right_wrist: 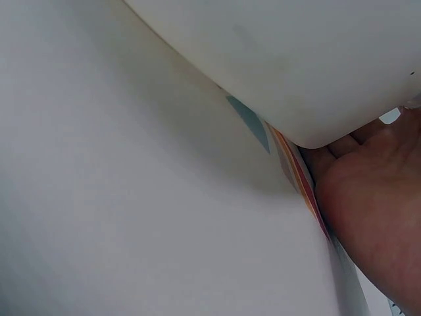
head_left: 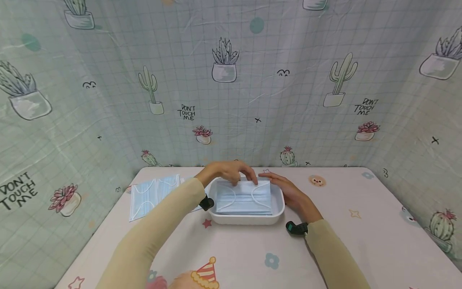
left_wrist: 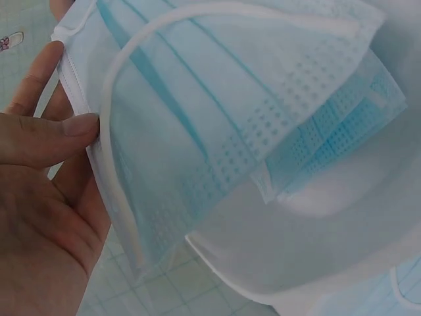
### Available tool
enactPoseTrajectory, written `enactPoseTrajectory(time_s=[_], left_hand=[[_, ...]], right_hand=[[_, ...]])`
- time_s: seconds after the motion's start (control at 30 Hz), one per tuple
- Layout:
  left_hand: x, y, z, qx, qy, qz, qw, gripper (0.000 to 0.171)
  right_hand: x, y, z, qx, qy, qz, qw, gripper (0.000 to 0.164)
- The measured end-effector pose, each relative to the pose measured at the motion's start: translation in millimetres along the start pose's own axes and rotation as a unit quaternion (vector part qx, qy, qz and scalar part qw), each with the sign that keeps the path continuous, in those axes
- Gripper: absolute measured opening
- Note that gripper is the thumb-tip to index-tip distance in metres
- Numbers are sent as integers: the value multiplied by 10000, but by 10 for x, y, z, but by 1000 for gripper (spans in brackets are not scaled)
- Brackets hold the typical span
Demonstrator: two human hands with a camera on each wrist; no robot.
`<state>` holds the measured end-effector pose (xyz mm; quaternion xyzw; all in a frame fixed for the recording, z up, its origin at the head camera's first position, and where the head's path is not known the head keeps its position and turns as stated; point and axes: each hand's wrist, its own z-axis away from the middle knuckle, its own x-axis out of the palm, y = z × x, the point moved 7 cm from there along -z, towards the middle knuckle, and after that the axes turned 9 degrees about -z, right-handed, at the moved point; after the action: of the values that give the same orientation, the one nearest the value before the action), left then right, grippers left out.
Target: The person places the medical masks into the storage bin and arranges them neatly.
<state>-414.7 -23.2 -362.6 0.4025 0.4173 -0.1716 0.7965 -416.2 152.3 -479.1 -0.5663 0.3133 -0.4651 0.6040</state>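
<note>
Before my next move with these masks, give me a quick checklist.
1. Light-blue pleated face mask pinched at its edge by the bare left hand: ok.
2. Held mask flush with the blue pleated mask beneath: not ok, raised at an angle.
3. Bare right hand alongside the white rounded plastic tray: ok.
4. Light-blue masks left of the tray in one neat stack: not ok, spread out on the white printed tabletop.
5. Number of masks inside the tray: cannot tell, the upper one covers the rest.

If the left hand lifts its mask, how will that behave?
The mask probably flexes and sags: it's a thin, pleated sheet pinched by the left hand at one edge. Likely light, given that thinness. Its slack ear loop might snag.
</note>
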Motion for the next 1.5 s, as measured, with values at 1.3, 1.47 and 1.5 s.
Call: enactPoseTrajectory(time_s=[1.3, 1.47, 1.5], left_hand=[[265, -151, -311, -57, 436, -899, 9950, 51], [276, -159, -309, -240, 354, -771, 9961, 52], [277, -160, -304, -299, 329, -730, 9963, 53]], right_hand=[[19, -3, -7, -115, -30, -42, 9999, 44], [16, -2, -9, -135, -34, -60, 9999, 44], [15, -2, -8, -130, -31, -79, 9999, 44]])
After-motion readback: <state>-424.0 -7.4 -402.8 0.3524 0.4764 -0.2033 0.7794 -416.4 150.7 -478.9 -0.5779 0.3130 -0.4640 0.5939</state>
